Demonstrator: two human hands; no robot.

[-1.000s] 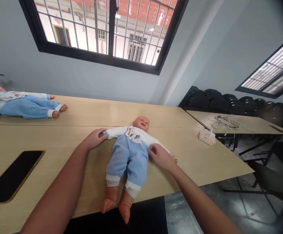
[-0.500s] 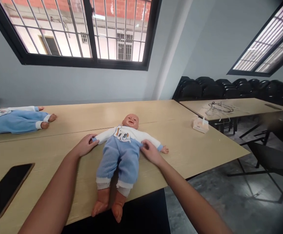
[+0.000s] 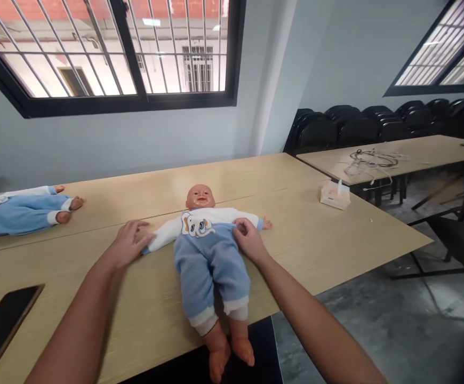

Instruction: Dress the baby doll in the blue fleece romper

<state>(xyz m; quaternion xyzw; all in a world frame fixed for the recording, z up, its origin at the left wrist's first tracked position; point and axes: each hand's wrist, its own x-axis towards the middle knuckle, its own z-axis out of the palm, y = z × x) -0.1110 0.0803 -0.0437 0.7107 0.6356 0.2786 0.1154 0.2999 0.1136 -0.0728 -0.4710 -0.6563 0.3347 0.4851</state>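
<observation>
Lying face-up on the desk [image 3: 336,234], the baby doll [image 3: 210,256] has its feet past the near edge. The left hand [image 3: 128,246] rests its spread fingers [image 3: 141,240] on the doll's sleeve cuff, while the right hand [image 3: 248,239] pinches the white top at its other side. A tissue box [image 3: 335,194] sits well beyond the right hand.

We see the doll [image 3: 208,250] lying on the bench [image 3: 336,234], a second doll [image 3: 20,210] far left, tissue box [image 3: 335,194] right.

Second doll [image 3: 20,213] cut off by left edge (head unseen); phone [image 3: 0,328] likewise.
</observation>
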